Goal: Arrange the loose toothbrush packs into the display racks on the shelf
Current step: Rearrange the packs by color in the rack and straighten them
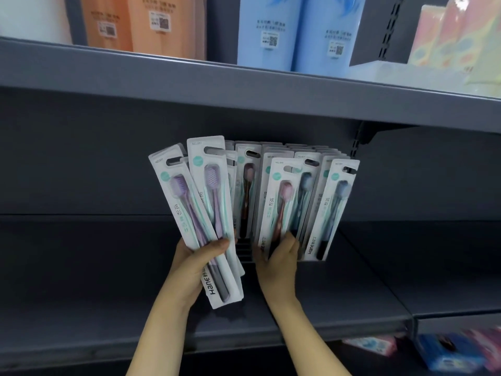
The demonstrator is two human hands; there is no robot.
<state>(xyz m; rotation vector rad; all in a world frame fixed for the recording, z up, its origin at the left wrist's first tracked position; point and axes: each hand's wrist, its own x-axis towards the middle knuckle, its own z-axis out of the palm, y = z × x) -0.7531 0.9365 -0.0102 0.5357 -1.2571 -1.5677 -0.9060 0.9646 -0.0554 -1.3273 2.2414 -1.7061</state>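
Both hands on toothbrush packs at the grey shelf, left gripping loose ones, right holding a pack at the racked rows.

Left hand (193,263), at about 7 o'clock from frame centre, curled round the lower part of a small fan of purple toothbrush packs (195,218), tops tilted toward 11 o'clock, clear of the shelf (81,267). Right hand (282,263), near 6 o'clock, fingers wrapped on the bottom of a pink-brush pack (282,204), just in front of the racked packs (303,164) standing in rows at centre. Blue-brush pack (334,210) leaning at the rows' 3 o'clock side. Dark rack slots (245,249) showing between the two hands. Above, at 12 o'clock, orange bottles (141,23) and blue bottles (298,31) on the upper shelf (244,85). Blurred coloured boxes (455,351) at 5 o'clock below.
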